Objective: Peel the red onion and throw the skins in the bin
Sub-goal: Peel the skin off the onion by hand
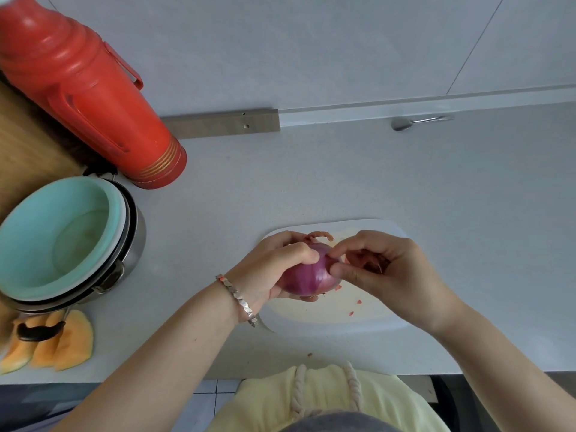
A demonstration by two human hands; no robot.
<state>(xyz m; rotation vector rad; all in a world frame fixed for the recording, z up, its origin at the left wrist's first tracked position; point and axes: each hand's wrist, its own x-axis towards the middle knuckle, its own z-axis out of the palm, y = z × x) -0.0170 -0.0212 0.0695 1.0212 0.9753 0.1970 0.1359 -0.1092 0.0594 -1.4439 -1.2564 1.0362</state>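
My left hand [274, 269] grips the red onion [307, 277] just above the white cutting board [374, 319]. The onion's purple flesh shows on the near side, and a dry curl of skin sticks up behind my left fingers. My right hand [383, 272] pinches the onion's right end between thumb and forefinger, and holds loose reddish skins [371, 261] tucked in its palm. Tiny skin flakes [358, 302] lie on the board. No bin is in view.
A red thermos [84, 88] stands at the back left. A teal bowl stacked in a steel pot [62, 241] sits left, with melon slices [59, 344] in front of it. A spoon [405, 122] lies by the back wall. The counter's front edge runs close to my body.
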